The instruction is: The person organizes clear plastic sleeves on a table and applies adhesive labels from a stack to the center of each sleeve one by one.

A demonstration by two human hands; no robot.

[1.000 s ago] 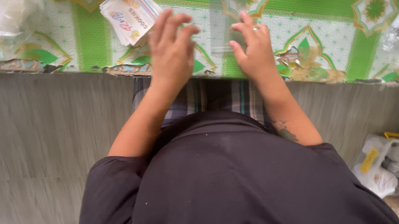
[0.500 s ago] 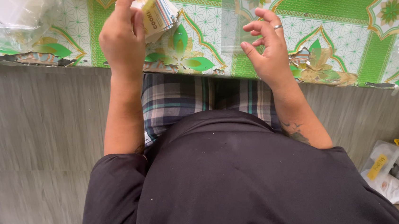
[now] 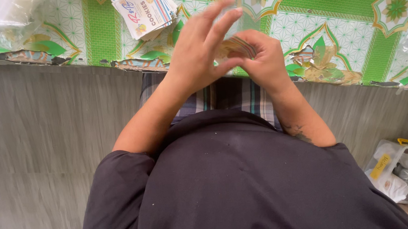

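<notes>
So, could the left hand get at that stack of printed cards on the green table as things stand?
Probably yes: the stack of cards lies in the open just beyond the left hand, nothing between them, though its fingers are busy with the right hand.

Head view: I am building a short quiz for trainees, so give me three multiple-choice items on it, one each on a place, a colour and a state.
1. Where does the stack of printed labels lie?
A. on the floor
B. on the tablecloth
C. in the lap

2. Which main colour has the tablecloth?
A. green
B. red
C. blue

3. How are the left hand and right hand placed?
A. far apart
B. flat on the table
C. together, raised

Key: 1 B, it rests on the patterned cloth; 2 A, green bands and leaves; 3 C, fingers meet around a small striped piece.
</notes>
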